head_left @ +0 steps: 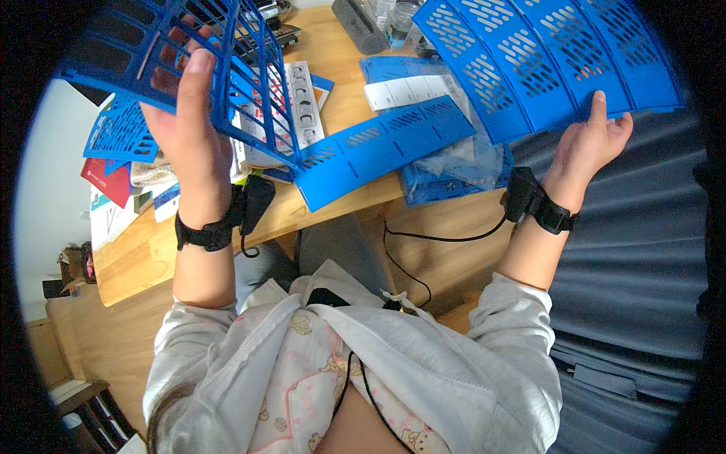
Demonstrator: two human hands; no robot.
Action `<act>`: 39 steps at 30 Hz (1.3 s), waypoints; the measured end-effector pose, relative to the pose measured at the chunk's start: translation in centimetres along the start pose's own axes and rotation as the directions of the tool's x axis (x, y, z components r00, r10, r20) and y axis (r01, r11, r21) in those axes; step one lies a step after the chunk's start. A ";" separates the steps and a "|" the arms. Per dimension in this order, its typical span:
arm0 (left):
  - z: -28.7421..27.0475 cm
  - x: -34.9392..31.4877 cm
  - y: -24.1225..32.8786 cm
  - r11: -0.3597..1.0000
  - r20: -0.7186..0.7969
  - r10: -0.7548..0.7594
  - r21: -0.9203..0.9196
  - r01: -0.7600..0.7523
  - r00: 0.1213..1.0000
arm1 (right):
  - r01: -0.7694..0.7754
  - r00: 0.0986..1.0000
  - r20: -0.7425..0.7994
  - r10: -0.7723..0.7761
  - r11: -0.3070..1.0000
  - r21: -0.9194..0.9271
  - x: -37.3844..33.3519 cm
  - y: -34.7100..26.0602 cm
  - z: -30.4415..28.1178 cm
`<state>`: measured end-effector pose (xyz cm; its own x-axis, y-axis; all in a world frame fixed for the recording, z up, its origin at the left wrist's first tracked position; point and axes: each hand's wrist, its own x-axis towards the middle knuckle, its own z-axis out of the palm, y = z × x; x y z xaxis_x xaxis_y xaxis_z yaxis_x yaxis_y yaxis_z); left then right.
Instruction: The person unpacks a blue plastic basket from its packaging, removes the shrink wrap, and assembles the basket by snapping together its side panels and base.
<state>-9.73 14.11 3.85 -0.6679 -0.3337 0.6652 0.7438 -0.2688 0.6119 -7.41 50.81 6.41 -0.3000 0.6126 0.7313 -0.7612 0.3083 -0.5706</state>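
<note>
Up at the left, my left hand (pixel 198 125) is closed round the edge of a blue plastic rack frame (pixel 261 83) with open slots, its thumb on the near side and fingers seen through the gaps. My right hand (pixel 594 144) grips the lower edge of a wide blue slotted plastic panel (pixel 529 57), thumb in front and some fingers behind it. Between them a long blue plastic strip (pixel 386 147) with slits lies across the table's front edge, its left end close to the frame's lower corner. Whether the two touch I cannot tell.
The wooden table (pixel 136 265) carries more blue slotted pieces (pixel 121 132), a clear plastic bag (pixel 461 163), a white printed sheet (pixel 306 102), a grey case (pixel 358 26) and a clear jar (pixel 399 26). Dark grey cloth (pixel 635 227) covers the right side. A black cable (pixel 446 238) hangs below the table edge.
</note>
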 end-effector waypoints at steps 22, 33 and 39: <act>-3.1 -0.2 -3.7 0.979 -0.078 -0.088 0.179 0.101 0.993 | -0.105 0.993 0.069 0.094 0.978 0.178 0.6 3.8 0.1; -6.8 -1.8 -2.2 0.770 -0.158 -0.272 0.555 0.313 0.949 | -0.388 0.917 0.075 0.391 0.834 0.394 -4.8 4.5 1.9; -9.7 -2.6 -0.1 0.579 -0.094 -0.609 0.627 0.522 0.788 | -0.473 0.876 0.105 0.471 0.797 0.374 -7.9 4.9 1.3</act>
<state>-7.80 6.20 -2.10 -0.9767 -0.1837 0.1111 0.0659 0.2363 0.9695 -9.55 46.53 -1.68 -0.6814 0.6054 0.4113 -0.6803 -0.3165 -0.6611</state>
